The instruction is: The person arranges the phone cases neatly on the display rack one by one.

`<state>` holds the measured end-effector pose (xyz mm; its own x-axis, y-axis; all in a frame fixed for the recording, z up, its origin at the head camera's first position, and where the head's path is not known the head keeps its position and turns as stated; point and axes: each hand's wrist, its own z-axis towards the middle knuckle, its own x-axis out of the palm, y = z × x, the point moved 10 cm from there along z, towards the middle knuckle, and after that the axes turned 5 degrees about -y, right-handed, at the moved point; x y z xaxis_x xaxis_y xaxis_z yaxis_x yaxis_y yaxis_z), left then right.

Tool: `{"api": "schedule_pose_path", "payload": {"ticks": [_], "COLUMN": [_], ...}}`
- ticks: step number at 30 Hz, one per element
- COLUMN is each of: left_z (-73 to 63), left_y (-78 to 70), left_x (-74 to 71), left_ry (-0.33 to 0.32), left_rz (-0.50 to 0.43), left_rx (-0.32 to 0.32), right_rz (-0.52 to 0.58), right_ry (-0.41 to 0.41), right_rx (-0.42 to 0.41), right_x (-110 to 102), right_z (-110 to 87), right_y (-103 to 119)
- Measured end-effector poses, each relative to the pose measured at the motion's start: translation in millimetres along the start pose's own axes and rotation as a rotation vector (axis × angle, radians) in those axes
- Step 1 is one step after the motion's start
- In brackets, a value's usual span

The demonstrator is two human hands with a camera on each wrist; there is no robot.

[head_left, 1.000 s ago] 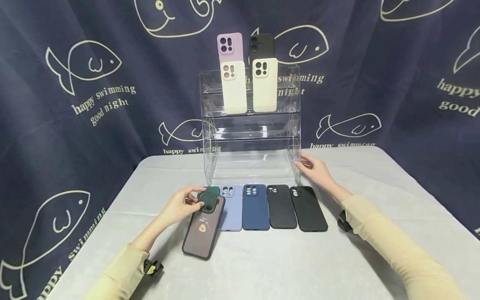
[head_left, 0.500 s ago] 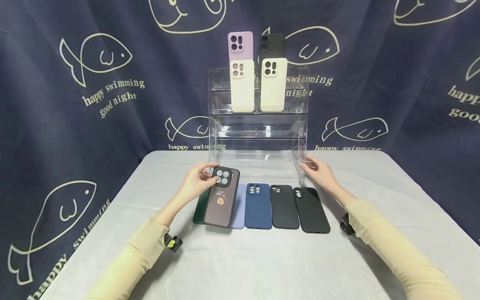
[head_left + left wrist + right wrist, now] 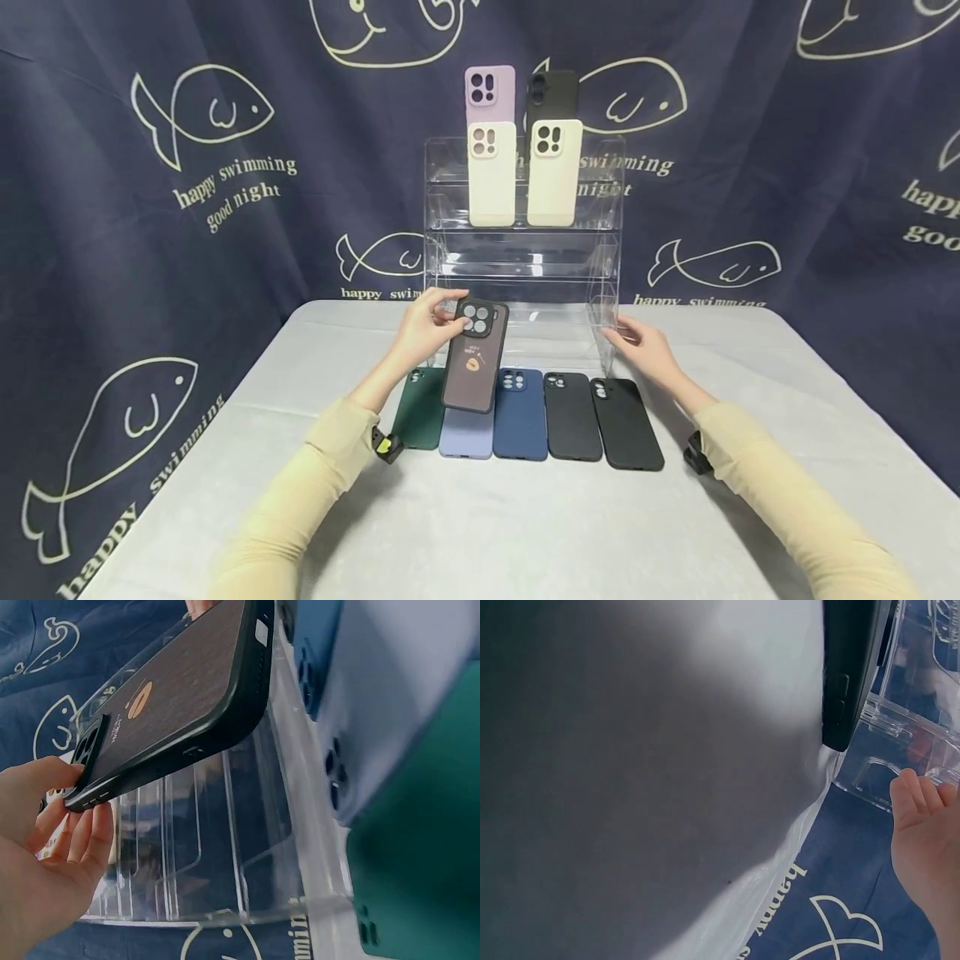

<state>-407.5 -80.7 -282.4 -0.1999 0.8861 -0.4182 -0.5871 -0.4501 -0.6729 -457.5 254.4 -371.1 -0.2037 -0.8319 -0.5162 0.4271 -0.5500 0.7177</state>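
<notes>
On the near side, the pale tabletop (image 3: 525, 533) stretches toward a row of five phone cases lying flat. From left to right they are a green case (image 3: 422, 414), a light blue case (image 3: 467, 438), a navy case (image 3: 521, 427), a black case (image 3: 573, 423) and another black case (image 3: 628, 427), slightly slanted.

Above the row, the left hand (image 3: 426, 329) pinches a smoky phone case (image 3: 474, 367) with a black frame by its camera end, the thumb near the lens holes. That case is tilted, off the tabletop, in front of the clear rack (image 3: 532, 268).

The right hand (image 3: 647, 346) touches the rack's right side; whether it grips the panel, I cannot tell.

Farther up, two white cases (image 3: 492, 179) stand side by side on the rack, with a purple case (image 3: 498, 96) behind the left one and a black case behind the right one. A dark blue curtain (image 3: 225, 275) with fish drawings hangs at the far side.
</notes>
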Motion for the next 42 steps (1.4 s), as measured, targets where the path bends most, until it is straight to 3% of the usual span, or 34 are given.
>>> {"api": "schedule_pose_path", "payload": {"ticks": [15, 28, 37, 42], "left_z": [50.8, 90.8, 119.7, 135.4], "left_y": [-25.0, -35.4, -44.9, -54.6], "left_x": [16.5, 19.4, 21.9, 25.0], "left_ry": [-0.091, -0.206, -0.27, -0.295], "left_rz": [0.01, -0.064, -0.146, -0.151], "left_rx": [0.044, 0.041, 0.076, 0.103], "right_rz": [0.012, 0.023, 0.058, 0.036], "right_ry": [-0.004, 0.002, 0.009, 0.013], "right_rx": [-0.008, -0.013, -0.002, 0.003], "right_x": [3, 2, -3, -3], "right_z": [1.3, 1.6, -9.5, -11.7], "right_y": [-2, 2, 34, 40]}}
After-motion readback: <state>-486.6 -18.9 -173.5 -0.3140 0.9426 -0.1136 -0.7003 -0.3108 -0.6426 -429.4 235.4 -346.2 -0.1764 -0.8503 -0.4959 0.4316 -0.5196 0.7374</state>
